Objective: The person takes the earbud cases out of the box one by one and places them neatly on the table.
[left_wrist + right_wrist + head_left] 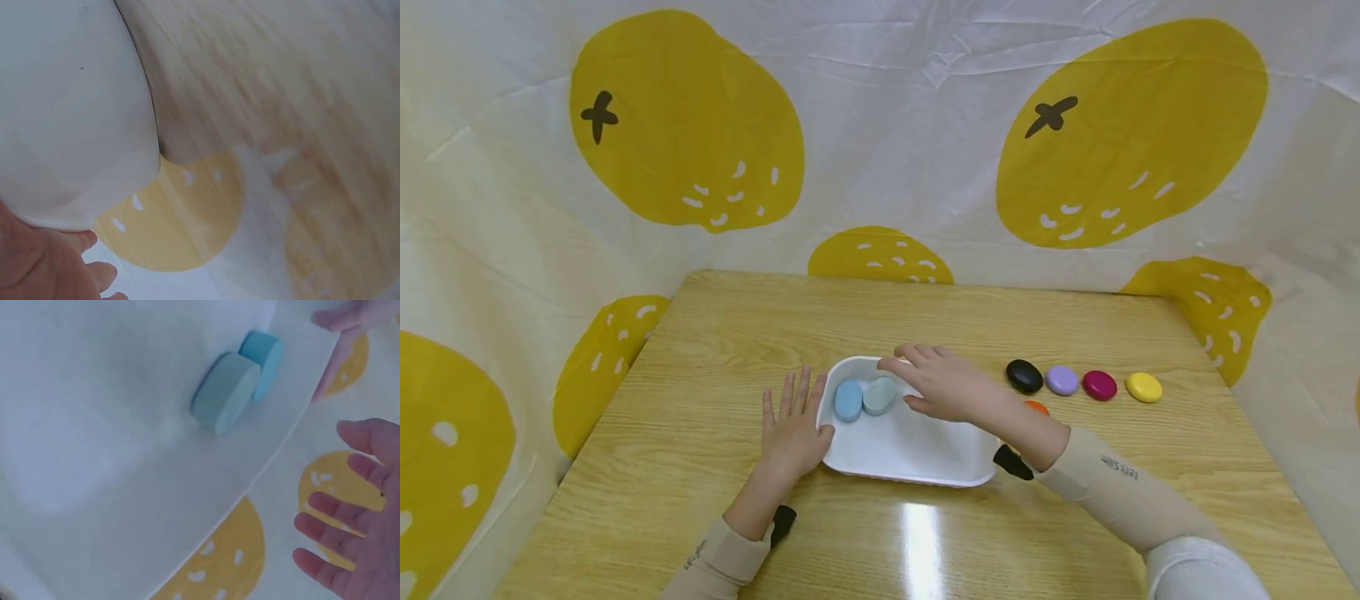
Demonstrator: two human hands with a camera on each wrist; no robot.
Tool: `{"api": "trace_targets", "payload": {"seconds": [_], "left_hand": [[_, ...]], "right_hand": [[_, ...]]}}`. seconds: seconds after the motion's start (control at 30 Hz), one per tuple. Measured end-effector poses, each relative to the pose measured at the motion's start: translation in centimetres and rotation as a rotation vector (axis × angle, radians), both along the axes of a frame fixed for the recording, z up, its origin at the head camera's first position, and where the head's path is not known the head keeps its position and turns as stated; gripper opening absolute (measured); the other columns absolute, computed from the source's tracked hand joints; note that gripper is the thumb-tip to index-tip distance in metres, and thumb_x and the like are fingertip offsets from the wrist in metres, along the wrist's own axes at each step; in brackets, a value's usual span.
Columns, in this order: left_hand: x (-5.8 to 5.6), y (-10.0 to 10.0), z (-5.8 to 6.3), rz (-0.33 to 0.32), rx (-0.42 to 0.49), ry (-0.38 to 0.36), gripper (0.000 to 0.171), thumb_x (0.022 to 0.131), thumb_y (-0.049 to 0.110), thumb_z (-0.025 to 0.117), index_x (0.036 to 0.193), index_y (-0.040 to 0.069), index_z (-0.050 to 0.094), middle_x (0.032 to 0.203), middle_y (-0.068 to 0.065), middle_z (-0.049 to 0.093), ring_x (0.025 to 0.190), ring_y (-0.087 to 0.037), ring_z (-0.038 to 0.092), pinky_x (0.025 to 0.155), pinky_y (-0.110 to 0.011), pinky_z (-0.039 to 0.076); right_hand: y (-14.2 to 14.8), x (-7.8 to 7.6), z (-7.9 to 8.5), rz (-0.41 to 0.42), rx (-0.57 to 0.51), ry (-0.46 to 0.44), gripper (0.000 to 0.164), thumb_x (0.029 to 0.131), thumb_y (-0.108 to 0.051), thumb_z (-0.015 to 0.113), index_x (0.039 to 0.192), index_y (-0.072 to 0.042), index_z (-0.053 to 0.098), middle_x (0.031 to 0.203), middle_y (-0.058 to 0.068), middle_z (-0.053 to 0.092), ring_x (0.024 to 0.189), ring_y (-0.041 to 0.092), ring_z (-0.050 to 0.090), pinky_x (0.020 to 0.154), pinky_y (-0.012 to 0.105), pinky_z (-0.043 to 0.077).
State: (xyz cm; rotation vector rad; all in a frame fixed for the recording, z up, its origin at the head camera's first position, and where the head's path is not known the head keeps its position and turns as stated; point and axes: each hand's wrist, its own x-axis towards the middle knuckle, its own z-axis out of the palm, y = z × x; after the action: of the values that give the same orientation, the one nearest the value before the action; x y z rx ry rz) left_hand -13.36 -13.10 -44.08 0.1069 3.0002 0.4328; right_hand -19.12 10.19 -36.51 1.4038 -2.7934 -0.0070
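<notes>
A white tray (917, 454) with rounded corners stands on the wooden table. In its far left corner a light blue oval piece (848, 401) lies beside a pale grey-green piece (879, 397), which looks teardrop-shaped from the head view. My left hand (793, 437) lies against the tray's left side, fingers spread and straight, thumb touching the rim. Over the tray, to the right of the two pieces, hovers my right hand (943, 383). Its fingers are loosely bent and hold nothing, as the right wrist view confirms: the hand (369, 512) is apart from both pieces.
Right of the tray, a black piece (1024, 377), a lavender one (1062, 380), a magenta one (1100, 385) and a yellow one (1144, 387) form a row. An orange piece (1037, 407) is partly hidden by my right forearm. Patterned cloth (880, 150) encloses the table.
</notes>
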Motion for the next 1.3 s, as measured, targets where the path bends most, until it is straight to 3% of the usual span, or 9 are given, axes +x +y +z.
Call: {"api": "trace_targets", "payload": {"seconds": [0.2, 0.43, 0.53, 0.77, 1.03, 1.3], "left_hand": [[0.0, -0.1, 0.0, -0.001, -0.008, 0.006, 0.072, 0.086, 0.029, 0.046, 0.148, 0.015, 0.012, 0.153, -0.011, 0.002, 0.139, -0.033, -0.004, 0.107, -0.057, -0.007], [0.0, -0.1, -0.1, -0.007, -0.017, 0.018, 0.072, 0.086, 0.030, 0.046, 0.148, 0.015, 0.012, 0.153, -0.012, 0.003, 0.139, -0.033, -0.003, 0.107, -0.057, -0.006], [0.0, -0.2, -0.1, -0.008, -0.016, 0.015, 0.072, 0.086, 0.030, 0.045, 0.148, 0.015, 0.012, 0.153, -0.012, 0.003, 0.139, -0.033, -0.003, 0.107, -0.057, -0.006], [0.0, -0.2, -0.2, -0.008, -0.001, 0.018, 0.071, 0.086, 0.028, 0.045, 0.148, 0.015, 0.013, 0.153, -0.011, 0.001, 0.139, -0.033, -0.003, 0.107, -0.057, -0.007], [0.0, -0.1, -0.2, -0.009, -0.005, 0.028, 0.071, 0.086, 0.029, 0.046, 0.148, 0.015, 0.014, 0.153, -0.011, 0.000, 0.139, -0.032, -0.002, 0.107, -0.057, -0.006], [0.0, -0.1, -0.2, -0.006, -0.011, 0.019, 0.071, 0.086, 0.029, 0.046, 0.148, 0.015, 0.014, 0.153, -0.011, 0.001, 0.139, -0.032, -0.003, 0.107, -0.057, -0.007]], "right_hand": [[-1.9, -0.8, -1.3, 0.065, 0.155, -0.007, 0.054, 0.085, -0.028, 0.062, 0.132, -0.021, 0.037, 0.131, 0.008, 0.042, 0.116, 0.025, 0.046, 0.092, 0.040, 0.043], [-3.5, -2.0, -2.6, 0.070, 0.254, -0.140, 0.050, 0.088, -0.024, 0.059, 0.132, -0.026, 0.035, 0.137, 0.005, 0.035, 0.123, 0.023, 0.041, 0.097, 0.039, 0.040], [-3.8, -2.5, -3.7, 0.076, 0.305, -0.155, 0.048, 0.089, -0.025, 0.056, 0.133, -0.028, 0.034, 0.136, 0.003, 0.034, 0.123, 0.019, 0.039, 0.098, 0.036, 0.039], [-4.0, -2.9, -5.6, 0.160, 0.337, -0.018, 0.046, 0.089, -0.027, 0.055, 0.132, -0.026, 0.036, 0.125, 0.001, 0.043, 0.119, 0.019, 0.038, 0.104, 0.032, 0.032], [-3.8, -2.7, -6.3, 0.222, 0.256, 0.157, 0.039, 0.086, -0.026, 0.060, 0.122, -0.025, 0.043, 0.114, -0.002, 0.053, 0.105, 0.018, 0.046, 0.097, 0.030, 0.037], [-3.7, -2.8, -6.6, 0.259, 0.217, 0.233, 0.041, 0.083, -0.028, 0.064, 0.118, -0.025, 0.045, 0.106, -0.003, 0.055, 0.099, 0.018, 0.048, 0.092, 0.029, 0.040]]}}
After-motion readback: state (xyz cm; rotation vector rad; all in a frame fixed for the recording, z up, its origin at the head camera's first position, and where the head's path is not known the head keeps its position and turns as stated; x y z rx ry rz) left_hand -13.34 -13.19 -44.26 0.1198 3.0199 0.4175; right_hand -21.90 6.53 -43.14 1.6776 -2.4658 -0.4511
